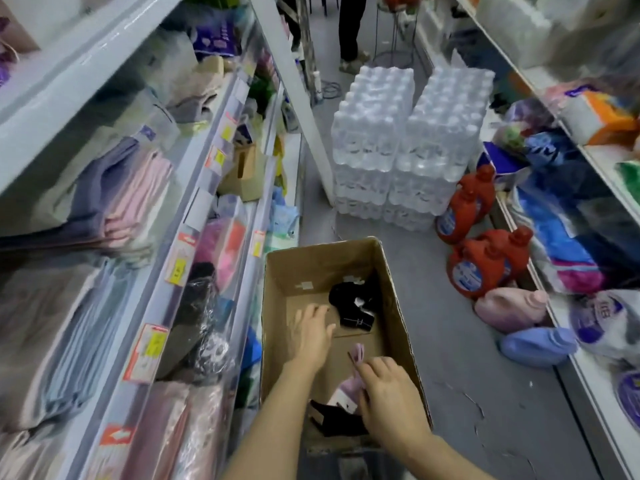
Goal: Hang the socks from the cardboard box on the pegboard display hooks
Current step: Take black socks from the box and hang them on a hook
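Note:
An open cardboard box (398,292) stands on the aisle floor below me. Inside lie black socks (353,303) at the far end and another black pair (332,419) at the near end. A pink pair of socks (348,388) lies between them. My right hand (388,393) is in the box and grips the pink socks with curled fingers. My left hand (311,332) reaches into the box with straight fingers, palm down above the bare bottom, holding nothing. No pegboard or hooks are in view.
Shelves of folded towels and packaged cloth (114,209) line the left. Stacked shrink-wrapped water bottles (408,143) block the aisle ahead. Red detergent jugs (485,261) and pink and blue bottles stand by the right shelf (588,161). A person's legs (351,29) stand far back.

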`<move>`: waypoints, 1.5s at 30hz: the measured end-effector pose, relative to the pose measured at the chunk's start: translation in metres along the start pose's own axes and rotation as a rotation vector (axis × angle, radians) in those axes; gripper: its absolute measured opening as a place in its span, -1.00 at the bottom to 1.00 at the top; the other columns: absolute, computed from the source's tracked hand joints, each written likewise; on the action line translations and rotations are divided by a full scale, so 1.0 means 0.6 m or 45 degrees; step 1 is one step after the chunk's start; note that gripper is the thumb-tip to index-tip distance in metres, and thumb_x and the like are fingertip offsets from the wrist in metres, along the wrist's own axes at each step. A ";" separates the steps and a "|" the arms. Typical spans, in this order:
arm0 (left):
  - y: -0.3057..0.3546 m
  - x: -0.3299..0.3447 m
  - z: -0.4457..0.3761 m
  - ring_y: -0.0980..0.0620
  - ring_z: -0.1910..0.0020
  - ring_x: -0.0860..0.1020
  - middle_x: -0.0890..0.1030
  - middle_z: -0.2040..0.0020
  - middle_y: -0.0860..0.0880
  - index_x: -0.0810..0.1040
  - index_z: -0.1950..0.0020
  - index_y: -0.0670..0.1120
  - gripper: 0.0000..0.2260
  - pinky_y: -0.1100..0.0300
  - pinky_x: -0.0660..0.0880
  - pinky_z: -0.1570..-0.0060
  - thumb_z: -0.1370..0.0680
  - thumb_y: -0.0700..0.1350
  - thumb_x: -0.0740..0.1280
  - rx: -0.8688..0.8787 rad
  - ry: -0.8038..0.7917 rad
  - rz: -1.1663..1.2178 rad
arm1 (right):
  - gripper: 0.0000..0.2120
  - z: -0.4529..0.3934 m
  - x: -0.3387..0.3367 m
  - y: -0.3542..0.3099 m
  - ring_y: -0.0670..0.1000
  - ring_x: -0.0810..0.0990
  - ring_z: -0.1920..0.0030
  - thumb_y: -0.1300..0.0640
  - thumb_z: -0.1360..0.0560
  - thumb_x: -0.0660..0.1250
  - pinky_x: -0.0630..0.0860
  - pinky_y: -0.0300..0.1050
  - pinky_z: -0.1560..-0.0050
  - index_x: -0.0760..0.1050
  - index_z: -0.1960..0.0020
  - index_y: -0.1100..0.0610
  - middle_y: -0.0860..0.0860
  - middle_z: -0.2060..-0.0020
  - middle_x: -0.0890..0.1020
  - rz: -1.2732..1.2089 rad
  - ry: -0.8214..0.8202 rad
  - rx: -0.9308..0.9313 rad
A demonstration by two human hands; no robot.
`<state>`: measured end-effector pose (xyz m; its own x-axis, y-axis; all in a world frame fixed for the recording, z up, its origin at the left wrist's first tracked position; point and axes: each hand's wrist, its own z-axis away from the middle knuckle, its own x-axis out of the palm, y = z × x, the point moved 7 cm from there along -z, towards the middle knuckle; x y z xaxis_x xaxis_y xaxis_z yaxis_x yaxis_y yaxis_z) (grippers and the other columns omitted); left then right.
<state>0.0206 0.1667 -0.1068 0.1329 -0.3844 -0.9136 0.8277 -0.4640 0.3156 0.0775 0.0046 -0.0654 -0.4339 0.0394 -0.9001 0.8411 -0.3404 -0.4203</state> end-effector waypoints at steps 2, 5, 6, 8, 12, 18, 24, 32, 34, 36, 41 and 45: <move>0.006 0.029 -0.060 -0.06 -0.40 0.31 0.31 -0.48 0.01 0.29 -0.52 0.05 -0.55 0.08 0.31 -0.35 -0.63 -0.01 0.25 0.056 -0.045 -0.037 | -0.64 -0.030 0.035 0.010 -0.07 0.58 0.26 -0.05 -0.10 0.65 0.54 -0.23 0.31 0.65 0.16 -0.01 -0.08 0.17 0.67 0.029 -0.070 0.016; 0.026 0.076 -0.142 -0.10 -0.45 0.27 0.25 -0.53 -0.02 0.23 -0.55 0.04 -0.50 0.03 0.28 -0.38 -0.63 -0.04 0.27 0.155 -0.100 -0.083 | -0.45 -0.075 0.080 0.031 -0.04 0.58 0.34 -0.19 0.13 0.66 0.49 -0.21 0.41 0.68 0.22 0.02 -0.07 0.25 0.66 0.087 -0.131 0.072; 0.031 0.092 -0.163 -0.11 -0.45 0.26 0.25 -0.53 -0.04 0.23 -0.55 0.02 -0.50 0.02 0.28 -0.38 -0.63 -0.05 0.27 0.176 -0.112 -0.098 | -0.41 -0.088 0.092 0.038 -0.03 0.58 0.36 -0.21 0.18 0.66 0.48 -0.21 0.42 0.69 0.23 0.03 -0.06 0.27 0.66 0.096 -0.145 0.107; 0.034 0.127 -0.195 -0.13 -0.47 0.24 0.27 -0.53 -0.06 0.21 -0.56 -0.01 -0.51 -0.02 0.28 -0.39 -0.64 -0.06 0.24 0.155 -0.148 -0.104 | -0.36 -0.107 0.117 0.054 -0.02 0.58 0.34 -0.23 0.24 0.64 0.49 -0.20 0.43 0.70 0.22 0.04 -0.06 0.27 0.66 0.131 -0.192 0.169; 0.006 0.182 -0.219 -0.15 -0.47 0.25 0.30 -0.49 -0.11 0.24 -0.55 -0.03 -0.54 -0.02 0.29 -0.41 -0.65 -0.05 0.22 -0.023 -0.228 0.056 | -0.34 -0.136 0.161 0.082 0.00 0.53 0.32 -0.22 0.32 0.59 0.51 -0.20 0.40 0.70 0.26 0.00 -0.07 0.33 0.62 0.134 -0.323 0.268; -0.075 0.197 -0.186 -0.13 -0.15 0.58 0.60 -0.18 -0.08 0.54 -0.15 -0.01 -0.78 0.18 0.44 0.00 -0.58 -0.27 0.28 -0.425 -0.066 0.556 | -0.58 -0.175 0.147 0.081 0.10 0.43 -0.26 -0.03 -0.47 0.34 0.36 0.04 -0.30 0.45 -0.29 0.05 0.04 -0.21 0.52 0.149 -0.458 0.387; -0.109 0.187 -0.140 -0.06 0.03 0.57 0.63 0.04 -0.06 0.49 0.05 -0.05 -0.77 0.15 0.43 0.12 -0.59 -0.38 0.24 -0.774 0.080 1.585 | -0.70 -0.194 0.135 0.098 0.06 0.44 -0.30 0.07 -0.60 0.20 0.36 -0.10 -0.28 0.43 -0.32 0.04 0.01 -0.26 0.53 -0.134 -0.207 0.554; -0.098 0.146 -0.081 -0.08 0.11 0.63 0.67 -0.02 -0.15 0.53 -0.10 -0.01 -0.76 0.12 0.50 0.21 -0.62 -0.29 0.17 -0.855 0.016 1.981 | -0.65 -0.282 0.082 0.106 0.12 0.51 -0.24 0.01 -0.66 0.13 0.41 0.04 -0.26 0.44 -0.36 0.15 0.09 -0.22 0.58 -0.663 0.115 0.652; -0.094 0.145 -0.077 -0.12 0.05 0.63 0.67 -0.06 -0.16 0.56 -0.14 0.01 -0.74 0.10 0.53 0.18 -0.62 -0.23 0.14 -0.861 -0.009 2.034 | -0.69 -0.302 0.110 0.106 0.07 0.57 -0.14 -0.01 -0.66 0.15 0.48 -0.02 -0.15 0.50 -0.27 0.14 0.07 -0.13 0.63 -0.956 -0.045 0.752; -0.093 0.150 -0.075 -0.14 -0.04 0.61 0.67 -0.09 -0.17 0.59 -0.17 -0.03 -0.74 0.05 0.53 0.09 -0.64 -0.08 0.14 -0.967 -0.030 2.110 | -0.76 -0.308 0.137 0.108 0.02 0.61 -0.03 0.09 -0.65 0.20 0.51 -0.10 -0.05 0.56 -0.17 0.17 0.08 -0.04 0.66 -1.202 -0.136 0.852; -0.094 0.147 -0.098 -0.13 -0.03 0.67 0.72 -0.02 -0.14 0.67 -0.13 -0.09 -0.51 0.01 0.55 -0.08 -0.60 0.26 0.17 -1.030 -0.175 2.203 | -0.73 -0.301 0.165 0.122 0.07 0.67 0.08 0.46 -0.49 0.28 0.62 -0.07 -0.01 0.59 -0.09 0.22 0.11 0.10 0.69 -1.526 -0.076 0.998; -0.102 0.131 -0.111 -0.11 0.03 0.64 0.72 0.04 -0.13 0.67 -0.04 -0.14 -0.87 0.16 0.52 0.15 -0.55 -0.21 0.35 -0.882 -0.174 1.983 | -0.85 -0.306 0.147 0.152 0.05 0.69 0.11 0.34 -0.41 0.49 0.61 -0.09 -0.03 0.66 0.06 0.16 0.08 0.16 0.72 -1.273 0.095 0.999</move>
<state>0.0169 0.2181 -0.2149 0.9693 -0.1821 0.1650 0.0402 0.7798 0.6247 0.1752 0.1494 -0.2039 -0.7251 0.6430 -0.2464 -0.2677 -0.5929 -0.7595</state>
